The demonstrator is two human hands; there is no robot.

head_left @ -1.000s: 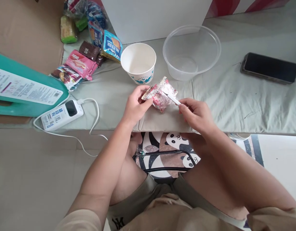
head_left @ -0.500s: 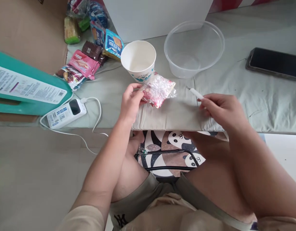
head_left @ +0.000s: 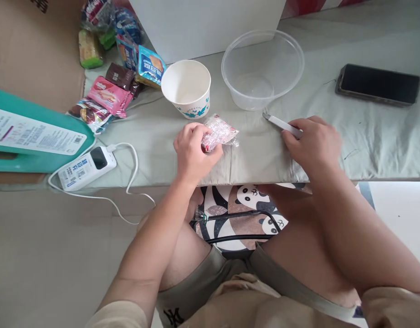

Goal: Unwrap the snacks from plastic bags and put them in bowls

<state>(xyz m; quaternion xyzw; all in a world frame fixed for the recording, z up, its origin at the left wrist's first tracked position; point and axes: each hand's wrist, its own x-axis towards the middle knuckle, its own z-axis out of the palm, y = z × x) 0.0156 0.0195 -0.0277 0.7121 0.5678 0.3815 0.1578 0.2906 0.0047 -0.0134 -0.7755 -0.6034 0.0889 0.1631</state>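
Observation:
A small red and clear plastic snack packet (head_left: 219, 133) is gripped by my left hand (head_left: 196, 148), thumb on its near side and fingers over its left end. My right hand (head_left: 314, 141) is closed around a white utility knife (head_left: 283, 126), whose short blade points left, low over the cloth. Just behind the packet stands a white paper cup (head_left: 186, 89) with a blue leaf pattern; its inside looks bare. To the cup's right is a clear round plastic bowl (head_left: 263, 70), close behind the knife's tip.
A black phone (head_left: 378, 84) lies at the right. Several wrapped snacks (head_left: 109, 95) are heaped at the left, near a green jug (head_left: 39, 136) and a white power bank (head_left: 87, 168) with a cable (head_left: 136, 159). A white box (head_left: 210, 27) stands behind the cup.
My right hand has drawn the knife away from the packet to the right and set it low by the cloth. My left hand has turned and lowered the packet in front of the cup.

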